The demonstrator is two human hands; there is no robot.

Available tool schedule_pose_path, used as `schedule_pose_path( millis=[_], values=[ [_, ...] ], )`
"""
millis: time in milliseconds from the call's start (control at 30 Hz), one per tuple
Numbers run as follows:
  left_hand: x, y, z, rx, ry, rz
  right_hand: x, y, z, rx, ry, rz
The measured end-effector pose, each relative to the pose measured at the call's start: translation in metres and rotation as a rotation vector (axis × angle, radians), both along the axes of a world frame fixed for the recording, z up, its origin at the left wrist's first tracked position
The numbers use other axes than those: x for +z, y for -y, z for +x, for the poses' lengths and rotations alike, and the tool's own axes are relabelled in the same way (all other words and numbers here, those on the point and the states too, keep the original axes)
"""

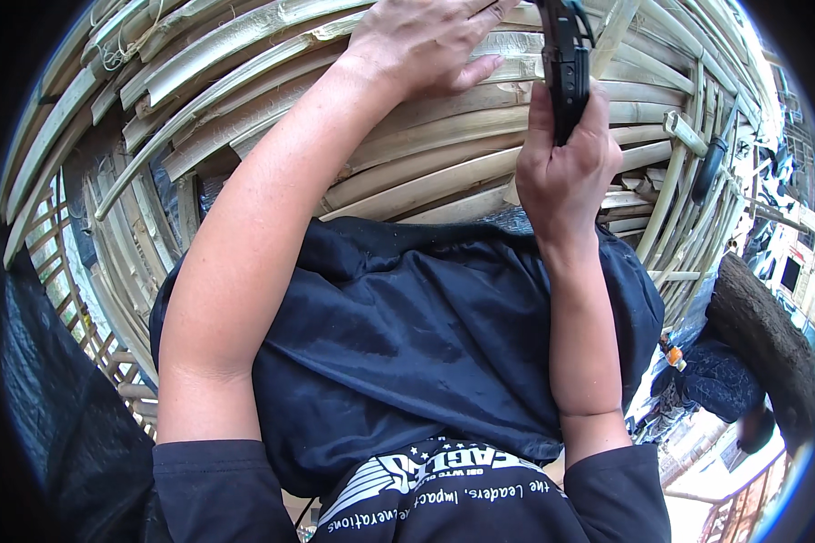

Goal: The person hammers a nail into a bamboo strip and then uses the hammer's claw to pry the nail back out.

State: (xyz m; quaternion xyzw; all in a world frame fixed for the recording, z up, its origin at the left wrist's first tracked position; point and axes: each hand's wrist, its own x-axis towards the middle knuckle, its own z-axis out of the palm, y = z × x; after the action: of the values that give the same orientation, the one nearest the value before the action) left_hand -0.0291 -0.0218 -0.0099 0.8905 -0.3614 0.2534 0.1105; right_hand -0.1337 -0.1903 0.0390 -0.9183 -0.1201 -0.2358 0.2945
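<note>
My right hand (570, 163) grips the lower end of a slim black object (566, 77), held upright between thumb and fingers. Small holes or studs run along its side, and a thin curved bar stands off near its top; its kind I cannot make out, and the picture's upper edge cuts it off. My left hand (426, 45) reaches over split bamboo slats (426, 136) with its thumb stretched out apart from the fingers. Part of its fingers lies at the upper edge. No held thing shows in it.
Dark blue cloth (407, 317) covers my lap. A black-handled tool (711, 170) with a thin pointed end rests on the bamboo at right. Farther right are a dark log (761, 317) and a small orange-and-white item (672, 353). A dark sheet (63, 389) hangs at left.
</note>
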Motion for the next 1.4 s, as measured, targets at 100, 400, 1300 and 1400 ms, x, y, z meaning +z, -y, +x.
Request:
schedule_pose_path(
  millis=[100, 400, 1300, 1400],
  values=[
    [-0.002, -0.001, -0.001, -0.007, -0.008, -0.018, -0.003, 0.002, 0.007, -0.037, -0.097, -0.079],
    [-0.002, -0.002, -0.001, -0.014, -0.021, -0.020, -0.002, 0.001, 0.010, -0.020, -0.037, -0.121],
    [0.001, 0.002, -0.003, 0.018, -0.039, 0.012, 0.002, 0.003, 0.011, -0.049, 0.038, -0.160],
    [-0.001, -0.001, 0.000, -0.007, -0.052, -0.043, -0.011, 0.006, 0.015, -0.046, -0.073, -0.266]
  ],
)
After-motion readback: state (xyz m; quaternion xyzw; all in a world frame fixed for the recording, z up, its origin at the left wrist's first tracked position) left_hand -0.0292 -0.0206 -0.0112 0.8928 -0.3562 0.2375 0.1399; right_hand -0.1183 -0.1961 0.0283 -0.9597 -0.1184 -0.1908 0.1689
